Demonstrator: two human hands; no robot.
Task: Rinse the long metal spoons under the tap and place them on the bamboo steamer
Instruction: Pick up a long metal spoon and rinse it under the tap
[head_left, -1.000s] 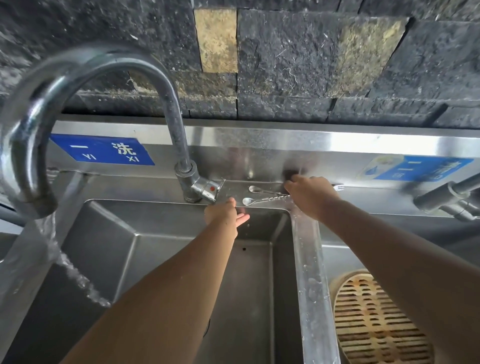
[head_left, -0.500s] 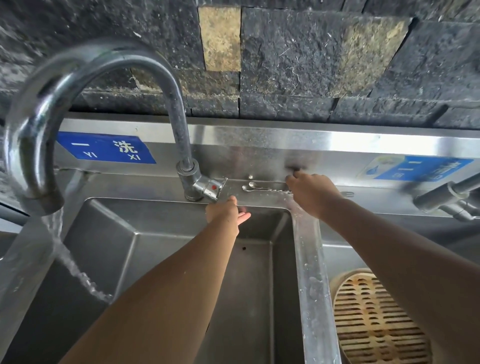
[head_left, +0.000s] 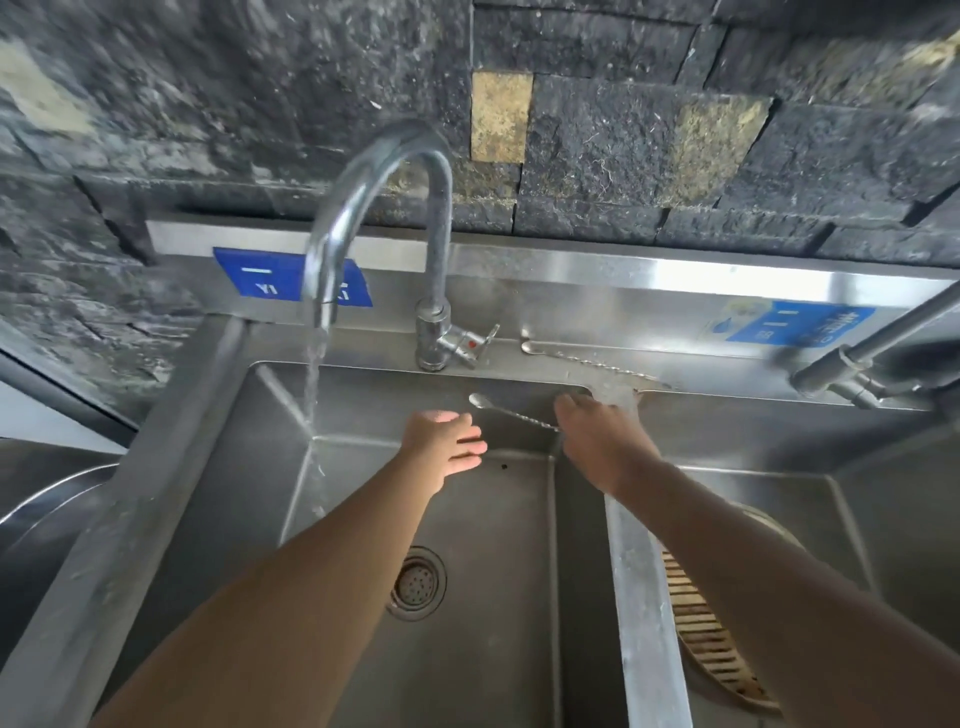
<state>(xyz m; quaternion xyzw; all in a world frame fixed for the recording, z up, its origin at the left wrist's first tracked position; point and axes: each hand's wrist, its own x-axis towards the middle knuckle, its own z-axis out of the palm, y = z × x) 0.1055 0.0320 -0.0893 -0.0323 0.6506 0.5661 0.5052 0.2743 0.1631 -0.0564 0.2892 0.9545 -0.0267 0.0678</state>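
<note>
So far nothing is rinsed: the right hand grasps one spoon over the basin, left hand empty, loose; second spoon lies at twelve o'clock; bamboo steamer, five o'clock, bare.

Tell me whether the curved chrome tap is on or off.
On. A stream of water pours from the curved chrome tap spout into the left steel sink basin, clear of both hands.

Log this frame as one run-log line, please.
right hand: holds one spoon over left basin | left hand: open, empty | second spoon: on ledge | tap: running | bamboo steamer: no spoons seen
</note>
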